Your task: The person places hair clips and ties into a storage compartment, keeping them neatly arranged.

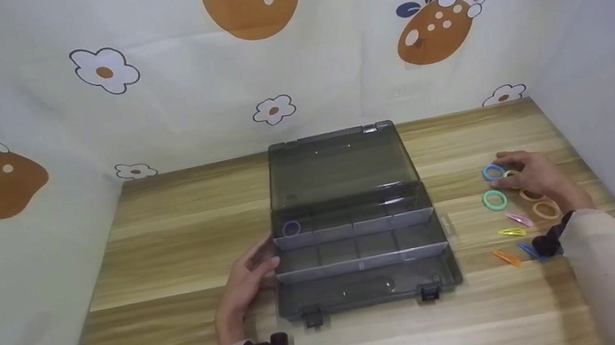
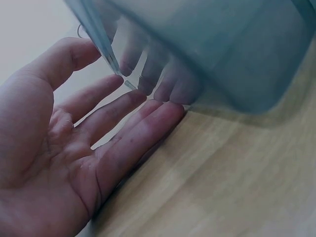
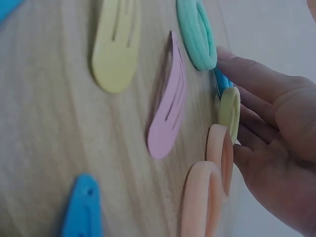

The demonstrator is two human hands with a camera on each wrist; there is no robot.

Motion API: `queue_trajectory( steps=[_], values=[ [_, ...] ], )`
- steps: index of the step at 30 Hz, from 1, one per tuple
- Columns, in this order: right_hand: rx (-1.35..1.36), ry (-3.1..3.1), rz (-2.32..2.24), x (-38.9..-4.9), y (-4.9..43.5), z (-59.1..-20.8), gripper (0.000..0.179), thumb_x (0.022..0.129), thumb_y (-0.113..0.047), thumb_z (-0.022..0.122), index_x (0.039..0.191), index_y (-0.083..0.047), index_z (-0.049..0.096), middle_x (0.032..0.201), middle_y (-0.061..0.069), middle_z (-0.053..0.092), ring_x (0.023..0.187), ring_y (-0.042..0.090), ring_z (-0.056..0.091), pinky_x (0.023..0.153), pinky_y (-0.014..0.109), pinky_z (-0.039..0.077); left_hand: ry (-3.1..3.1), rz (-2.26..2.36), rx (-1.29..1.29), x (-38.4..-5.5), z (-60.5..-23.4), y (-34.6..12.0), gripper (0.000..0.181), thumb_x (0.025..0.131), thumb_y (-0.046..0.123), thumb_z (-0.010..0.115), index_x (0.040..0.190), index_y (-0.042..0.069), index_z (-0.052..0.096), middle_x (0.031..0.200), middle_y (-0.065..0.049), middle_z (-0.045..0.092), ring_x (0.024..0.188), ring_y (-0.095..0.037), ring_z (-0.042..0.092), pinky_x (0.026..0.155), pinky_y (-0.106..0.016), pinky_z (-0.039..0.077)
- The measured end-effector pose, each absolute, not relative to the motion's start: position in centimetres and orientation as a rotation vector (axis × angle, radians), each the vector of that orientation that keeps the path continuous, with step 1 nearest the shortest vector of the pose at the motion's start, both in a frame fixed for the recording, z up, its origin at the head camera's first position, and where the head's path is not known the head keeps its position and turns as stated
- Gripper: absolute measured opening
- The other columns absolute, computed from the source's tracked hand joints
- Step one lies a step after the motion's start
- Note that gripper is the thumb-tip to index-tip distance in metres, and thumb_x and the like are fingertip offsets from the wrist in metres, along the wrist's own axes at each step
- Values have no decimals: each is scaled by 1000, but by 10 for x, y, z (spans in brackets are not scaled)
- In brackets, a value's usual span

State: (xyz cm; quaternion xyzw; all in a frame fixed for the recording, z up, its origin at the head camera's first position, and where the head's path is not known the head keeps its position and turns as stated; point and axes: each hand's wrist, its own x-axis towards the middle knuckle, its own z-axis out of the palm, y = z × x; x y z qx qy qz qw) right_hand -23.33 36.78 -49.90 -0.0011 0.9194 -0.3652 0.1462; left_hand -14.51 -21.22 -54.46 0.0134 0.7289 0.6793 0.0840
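An organizer box [image 1: 363, 279] of smoky clear plastic stands with its lid raised, and a purple hair tie [image 1: 291, 229] lies in its back-left compartment. Against the box's left side rest the fingertips of my left hand [image 1: 245, 286], thumb near the rim; in the left wrist view its fingers [image 2: 111, 111] are nearly straight. My right hand [image 1: 539, 177] is at the blue hair tie [image 1: 493, 172], thumb and fingers spread on either side of it. A yellow hair tie [image 3: 229, 111] lies by its fingers, partly hidden. Just nearer is a green hair tie [image 1: 494, 200].
Two peach hair ties [image 1: 546, 210] lie under the right wrist. Nearer are a pink hair clip [image 1: 520, 219], a yellow clip [image 1: 512, 232], an orange clip [image 1: 507, 258] and a blue clip [image 1: 530, 251]. Patterned cloth [image 1: 182, 93] encloses the wooden table [image 1: 169, 239].
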Motion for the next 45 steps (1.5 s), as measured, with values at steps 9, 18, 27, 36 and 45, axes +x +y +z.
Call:
queue_trajectory(
  steps=[9,18,27,36,45],
  values=[
    [27,2661,-967,-239,357,-494,55,92,-25,72,133,7,56,155,31,36,137,51,38,109,61,41,2185,2019,29,-143,-544,-213,57,94,9,68,147,5,49,155,-12,46,146,-27,42,122,-39,31],
    [35,2807,-922,-244,350,-492,42,90,-24,73,118,7,66,126,31,59,112,40,55,92,47,51,2189,1991,-6,-145,-540,-211,57,94,9,67,147,6,49,156,-11,46,148,-26,39,123,-39,29],
    [48,2776,-972,-248,351,-485,41,92,-28,72,116,5,67,110,22,68,77,12,60,62,21,50,2202,1984,38,-146,-541,-212,58,94,11,67,148,4,47,157,-12,43,149,-27,35,124,-41,28],
    [-15,2812,-1088,-249,319,-459,40,93,-27,70,120,2,67,131,29,59,108,38,63,95,49,54,2219,1982,36,-146,-542,-213,58,94,10,67,148,4,48,156,-12,45,148,-27,37,124,-41,28],
    [-284,2847,-1112,-241,260,-421,32,91,-25,74,112,0,72,138,22,61,138,45,46,114,66,33,2197,1987,31,-143,-543,-213,57,94,11,67,148,4,47,156,-14,45,146,-30,41,121,-41,34]
  ],
)
